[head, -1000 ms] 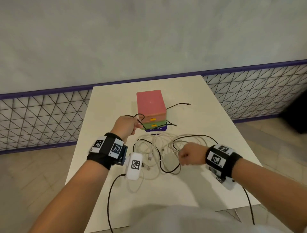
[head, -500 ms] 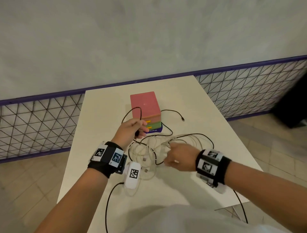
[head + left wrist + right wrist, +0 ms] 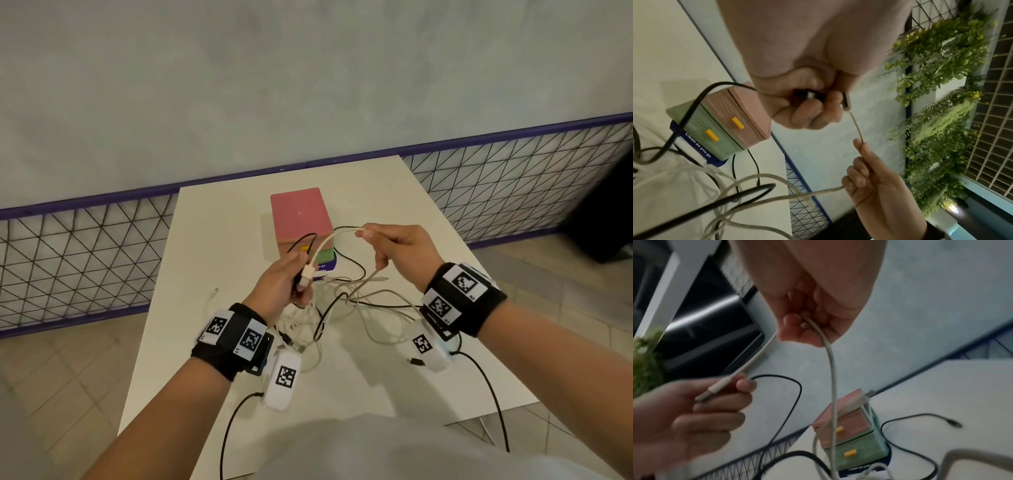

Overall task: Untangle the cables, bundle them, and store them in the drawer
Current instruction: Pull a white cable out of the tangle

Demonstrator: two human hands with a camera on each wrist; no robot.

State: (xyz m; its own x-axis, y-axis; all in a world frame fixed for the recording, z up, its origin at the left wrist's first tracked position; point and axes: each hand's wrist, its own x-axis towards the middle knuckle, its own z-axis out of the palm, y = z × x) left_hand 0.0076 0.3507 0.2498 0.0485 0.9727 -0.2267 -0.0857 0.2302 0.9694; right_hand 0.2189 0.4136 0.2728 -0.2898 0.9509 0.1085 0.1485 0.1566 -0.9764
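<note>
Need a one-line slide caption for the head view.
Left hand and right hand lift a white cable from the tangle.

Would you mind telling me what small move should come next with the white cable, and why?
Probably slide the right hand along the white cable, drawing it free of the tangle: the left hand pinches its plug, and the rest lies tangled.

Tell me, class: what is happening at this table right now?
A person is sorting tangled cables. The left hand grips a white cable's plug and a black cable; the right hand pinches the white cable further along, lifting it from the pile. The drawer box behind is shut.
</note>
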